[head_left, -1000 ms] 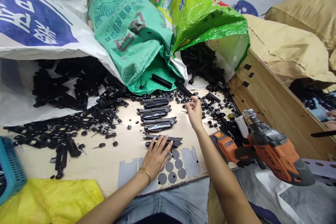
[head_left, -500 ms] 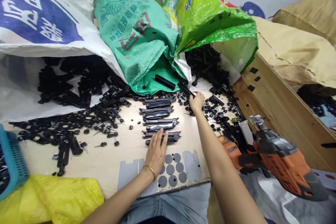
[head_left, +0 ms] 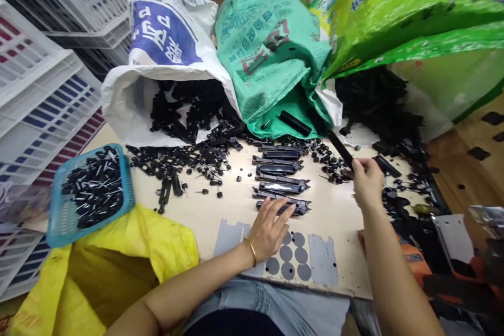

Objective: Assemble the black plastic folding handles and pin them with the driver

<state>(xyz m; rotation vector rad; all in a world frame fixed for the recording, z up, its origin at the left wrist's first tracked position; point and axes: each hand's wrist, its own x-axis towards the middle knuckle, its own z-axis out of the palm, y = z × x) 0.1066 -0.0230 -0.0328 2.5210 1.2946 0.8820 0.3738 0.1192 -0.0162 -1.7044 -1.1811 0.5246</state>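
Observation:
My right hand point(head_left: 369, 184) is closed on one end of a long black plastic strip point(head_left: 340, 150), which points up and away toward the green sack. My left hand point(head_left: 268, 227) lies palm down with its fingers stretched out. Its fingertips touch the nearest black plastic part point(head_left: 300, 207) in a row. Behind that part, several similar dark parts point(head_left: 284, 185) lie side by side, running away from me. Another black strip point(head_left: 295, 123) rests on the mouth of the green sack point(head_left: 275, 84).
Black pieces spill from a white sack point(head_left: 118, 100) and a bright green bag point(head_left: 429, 47). A blue basket point(head_left: 128, 189) holds black-headed screws. Grey discs point(head_left: 301, 255) are on the table's front. An orange power tool point(head_left: 413, 260) lies right; white crates point(head_left: 39, 79) stand left.
The view has swung left, bringing the blue basket and crates into sight. My right hand has drawn the black strip toward me and rightward. My left hand remains at the nearest part.

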